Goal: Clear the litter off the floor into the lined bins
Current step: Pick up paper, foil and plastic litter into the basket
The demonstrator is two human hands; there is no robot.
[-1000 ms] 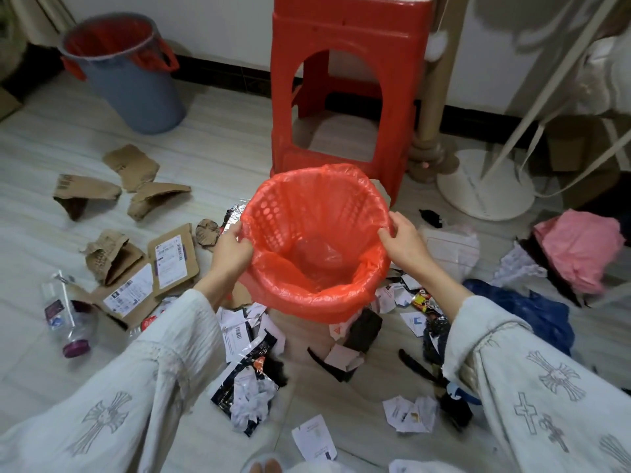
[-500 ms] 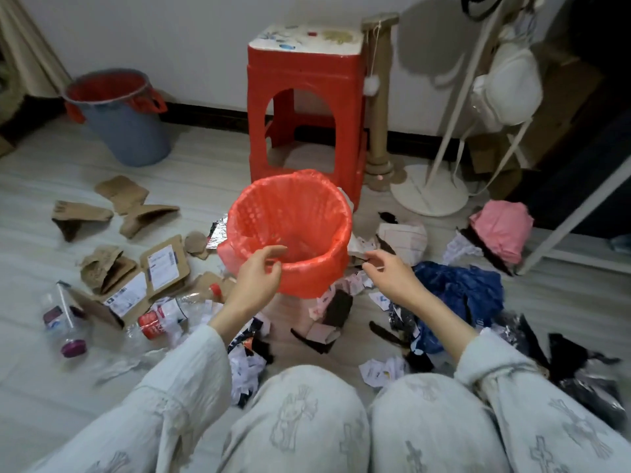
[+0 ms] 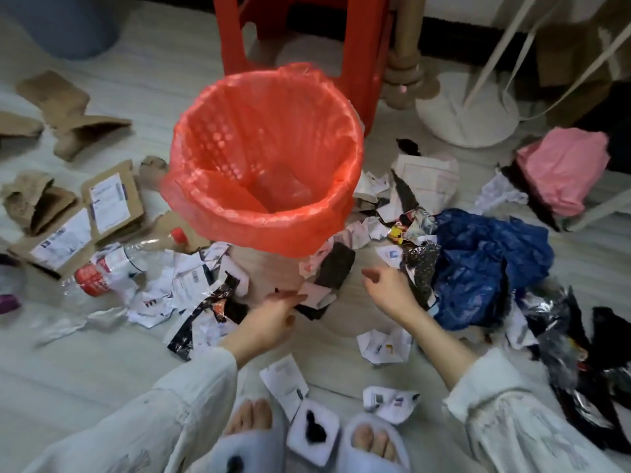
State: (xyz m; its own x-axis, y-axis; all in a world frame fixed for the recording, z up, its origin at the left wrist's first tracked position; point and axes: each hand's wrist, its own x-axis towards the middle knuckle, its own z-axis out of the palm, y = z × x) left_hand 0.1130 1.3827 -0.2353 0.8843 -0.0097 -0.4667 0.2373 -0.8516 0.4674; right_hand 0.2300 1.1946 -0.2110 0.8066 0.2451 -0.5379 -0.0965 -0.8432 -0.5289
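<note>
A bin with a red liner (image 3: 273,230) stands on the floor in front of me, holding no litter that I can see. Litter lies all round it: torn white paper (image 3: 382,343), black wrappers (image 3: 218,308), a crushed plastic bottle (image 3: 112,264), cardboard pieces (image 3: 68,107). My left hand (image 3: 269,319) hovers low in front of the bin, its fingertips at a pale paper scrap (image 3: 314,295) and nothing gripped. My right hand (image 3: 389,291) hangs nearby with loosely bent fingers, holding nothing, beside a crumpled blue bag (image 3: 478,261).
A second bin, grey (image 3: 61,25), is at the far left corner. A red stool (image 3: 362,63) stands right behind the red-lined bin, with a wooden post and a white stand base (image 3: 467,110) to its right. A pink bag (image 3: 563,165) lies at right. My slippered feet (image 3: 372,445) are at the bottom.
Both hands have let go of the red bin's rim and dropped to the litter in front of it. The bin now stands on the floor and my view has tilted down.
</note>
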